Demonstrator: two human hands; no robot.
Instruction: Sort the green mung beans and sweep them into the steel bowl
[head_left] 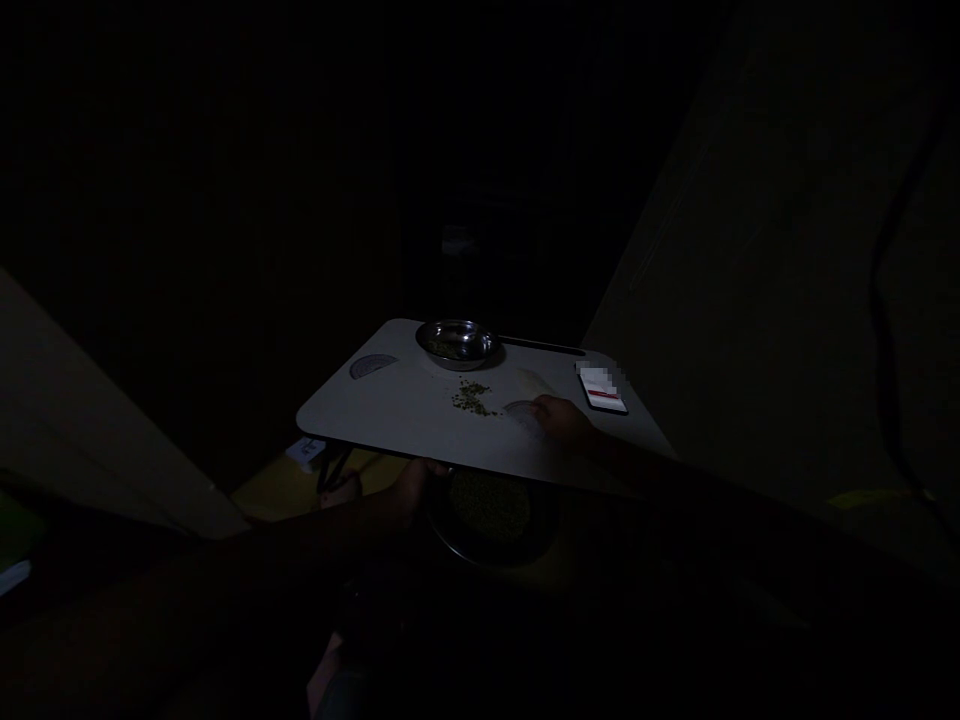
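Note:
The scene is very dark. Below the near edge of a white folding table (405, 420), my left hand (411, 482) is closed on the rim of a wide metal bowl (469, 556). Many small green pieces (491, 505) fill that bowl. My right hand (561, 418) is over the tabletop with its fingers curled together; what they hold, if anything, cannot be made out. Just left of it lies a loose scatter of small green-brown pieces (472, 396). Behind the scatter stands a shiny steel bowl (480, 348) with some similar pieces inside.
A phone (602, 390) with a lit screen lies near the table's right edge. A dark slot (540, 345) runs along the back edge. A small pale box (306, 453) is beneath the left side. A wall (780, 300) rises at the right.

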